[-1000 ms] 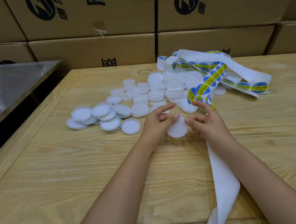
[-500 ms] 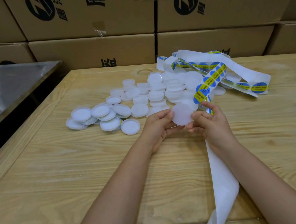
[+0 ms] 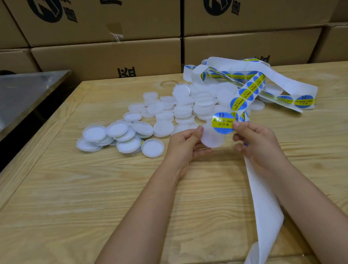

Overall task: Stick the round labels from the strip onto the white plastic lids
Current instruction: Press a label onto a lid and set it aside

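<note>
Since half a second ago a round label (image 3: 223,122) has left the strip (image 3: 248,91) and overlaps the upper right edge of the lid (image 3: 211,140). The right grip (image 3: 255,143) pinches the label; the left grip (image 3: 183,146) pinches the lid's left rim. Beyond lies the lid pile (image 3: 183,109); nearer, open worktop (image 3: 90,203).

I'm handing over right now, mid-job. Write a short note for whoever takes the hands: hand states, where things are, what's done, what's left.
Left hand: holds one lid by its edge, above the table.
Right hand: pinches a label by its edge, over the lid's upper part.
Strip: the labelled part lies across the lid pile; the bare backing trails toward you.
Done: label brought to the lid; can't tell if it's stuck.
Left: press it flat, set the lid aside, work through the pile.
</note>
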Available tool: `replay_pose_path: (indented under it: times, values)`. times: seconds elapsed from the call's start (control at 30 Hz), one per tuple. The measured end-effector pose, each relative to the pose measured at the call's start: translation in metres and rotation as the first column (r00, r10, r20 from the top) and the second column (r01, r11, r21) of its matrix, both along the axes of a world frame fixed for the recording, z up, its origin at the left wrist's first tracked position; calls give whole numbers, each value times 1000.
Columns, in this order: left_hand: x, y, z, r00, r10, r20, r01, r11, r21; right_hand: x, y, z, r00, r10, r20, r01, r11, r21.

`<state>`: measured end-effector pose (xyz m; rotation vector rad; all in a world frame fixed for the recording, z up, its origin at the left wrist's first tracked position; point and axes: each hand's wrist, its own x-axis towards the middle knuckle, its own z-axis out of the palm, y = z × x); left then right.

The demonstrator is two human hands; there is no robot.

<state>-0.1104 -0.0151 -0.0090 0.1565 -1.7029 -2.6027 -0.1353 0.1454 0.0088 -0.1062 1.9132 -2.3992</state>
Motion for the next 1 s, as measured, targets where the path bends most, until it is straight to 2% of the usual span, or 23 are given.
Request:
replay_pose_path:
  times: [0.17,0.5,1.0]
  values:
    - [1,-1,0,999,-36,-16,35,998,-52,2,0,-2,995,94,26,-96,984,152]
    - [1,0,0,999,-33,-2,33,997,-67,-1,-3,-7,999,40,11,-41,980,196]
    - [1,1,-1,1000,-18,-6,17,996,-88,1,-5,-10,992,-4,-125,43,952,304]
